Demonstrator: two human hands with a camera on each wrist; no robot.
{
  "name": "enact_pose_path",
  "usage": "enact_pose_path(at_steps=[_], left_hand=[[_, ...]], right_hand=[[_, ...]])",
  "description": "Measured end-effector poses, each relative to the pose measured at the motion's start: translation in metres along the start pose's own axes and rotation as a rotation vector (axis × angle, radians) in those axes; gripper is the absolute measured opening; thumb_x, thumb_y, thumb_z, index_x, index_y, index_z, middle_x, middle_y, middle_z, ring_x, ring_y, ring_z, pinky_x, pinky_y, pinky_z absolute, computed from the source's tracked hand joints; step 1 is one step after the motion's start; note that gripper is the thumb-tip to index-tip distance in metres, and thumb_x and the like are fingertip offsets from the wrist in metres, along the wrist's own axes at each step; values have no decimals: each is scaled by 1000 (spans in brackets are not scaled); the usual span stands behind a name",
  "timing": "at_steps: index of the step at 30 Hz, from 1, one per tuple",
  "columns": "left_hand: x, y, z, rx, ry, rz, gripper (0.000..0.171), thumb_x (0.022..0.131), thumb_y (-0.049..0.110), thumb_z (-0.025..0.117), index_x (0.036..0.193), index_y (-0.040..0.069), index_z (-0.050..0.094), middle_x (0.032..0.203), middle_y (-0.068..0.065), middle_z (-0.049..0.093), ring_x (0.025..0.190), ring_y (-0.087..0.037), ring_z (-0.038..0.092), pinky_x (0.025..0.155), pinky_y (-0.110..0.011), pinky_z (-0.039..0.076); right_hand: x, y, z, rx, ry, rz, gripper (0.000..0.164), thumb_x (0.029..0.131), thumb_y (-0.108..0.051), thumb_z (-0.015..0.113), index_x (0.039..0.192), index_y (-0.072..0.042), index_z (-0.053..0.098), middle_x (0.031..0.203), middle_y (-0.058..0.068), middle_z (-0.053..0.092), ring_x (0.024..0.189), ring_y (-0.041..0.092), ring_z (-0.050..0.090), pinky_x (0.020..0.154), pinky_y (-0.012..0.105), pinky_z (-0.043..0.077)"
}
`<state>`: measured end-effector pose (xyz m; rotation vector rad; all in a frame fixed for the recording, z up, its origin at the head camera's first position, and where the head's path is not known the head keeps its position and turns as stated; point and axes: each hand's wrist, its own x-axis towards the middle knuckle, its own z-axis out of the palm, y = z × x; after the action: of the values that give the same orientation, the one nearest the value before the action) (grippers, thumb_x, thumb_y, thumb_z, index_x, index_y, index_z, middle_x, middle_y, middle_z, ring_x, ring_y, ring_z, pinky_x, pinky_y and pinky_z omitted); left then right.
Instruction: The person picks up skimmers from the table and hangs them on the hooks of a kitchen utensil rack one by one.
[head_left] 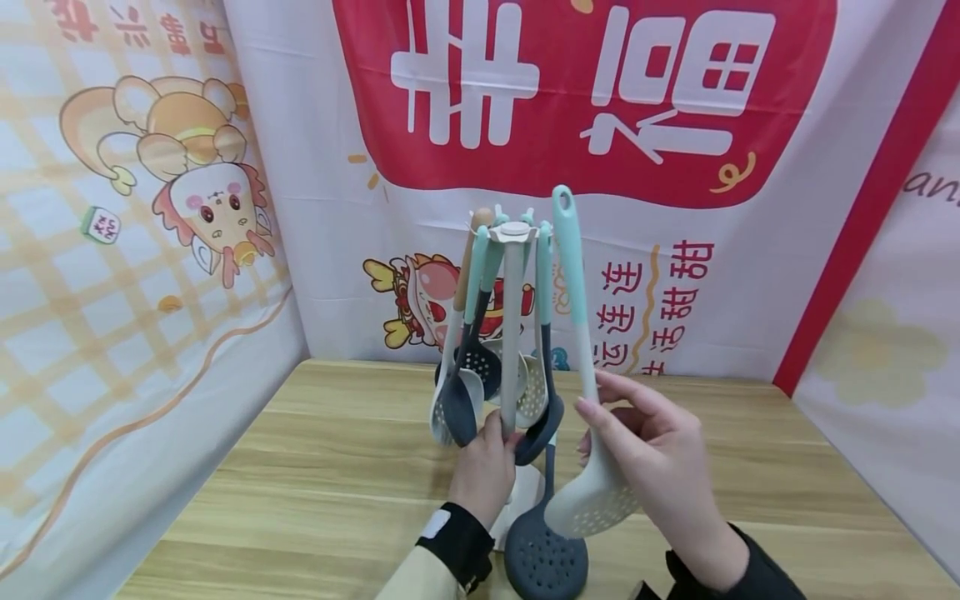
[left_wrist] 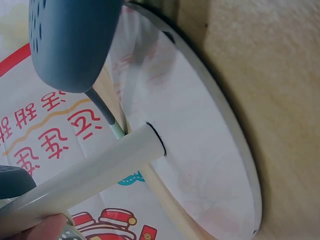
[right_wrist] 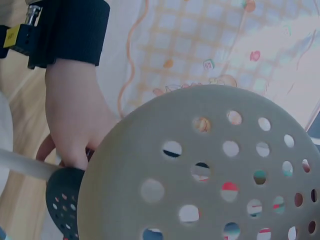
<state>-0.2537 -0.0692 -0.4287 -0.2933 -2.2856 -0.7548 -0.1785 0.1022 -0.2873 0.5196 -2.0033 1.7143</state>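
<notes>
My left hand (head_left: pixel 483 467) grips the white pole (head_left: pixel 514 333) of a rotating-style utensil stand, low down near its round white base (left_wrist: pixel 200 125). A fingertip of it shows on the pole in the left wrist view. My right hand (head_left: pixel 660 458) pinches a pale grey skimmer (head_left: pixel 588 504) at its neck, right of the stand. That skimmer's mint handle (head_left: pixel 572 267) points up, its perforated head down; the head (right_wrist: pixel 165 200) fills much of the right wrist view. Several ladles, spoons and turners hang round the pole, among them a dark ladle (head_left: pixel 536 433).
A dark perforated skimmer (head_left: pixel 546 554) is close beside the base at the front of the wooden table (head_left: pixel 322 483). A printed cloth backdrop (head_left: pixel 315 208) rises behind the table and along both sides.
</notes>
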Motion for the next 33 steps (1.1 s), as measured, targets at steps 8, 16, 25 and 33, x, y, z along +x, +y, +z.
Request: enact_pose_path(at_steps=[8,16,25,33], left_hand=[[1,-1,0,1,-23,-2,24,95,12,65,114,1,53,79,-9,67,59,-18,67,46,-23,47],[2,0,-1,7,-51,-36,24,97,14,63,114,2,53,79,-8,66,59,-19,66,45,-24,45],[2,1,-1,6,-68,-67,24,97,16,63,114,3,52,81,-8,67,62,-21,68,46,-25,46],[2,2,-2,9,-64,-65,23,97,15,63,114,3,53,81,-9,67,63,-23,68,47,-27,47]], right_hand=[[-7,2,8,37,-51,3,27,89,2,69,115,2,69,79,-3,71,53,13,64,51,31,55],[-9,2,13,8,-57,40,28,88,0,70,116,1,69,82,-4,69,54,14,65,52,32,57],[-10,2,14,-7,-54,97,29,89,-3,71,118,-1,69,84,-3,69,55,16,66,55,31,58],[-12,5,17,12,-73,107,28,88,-2,72,115,1,69,84,-2,67,53,15,65,52,33,57]])
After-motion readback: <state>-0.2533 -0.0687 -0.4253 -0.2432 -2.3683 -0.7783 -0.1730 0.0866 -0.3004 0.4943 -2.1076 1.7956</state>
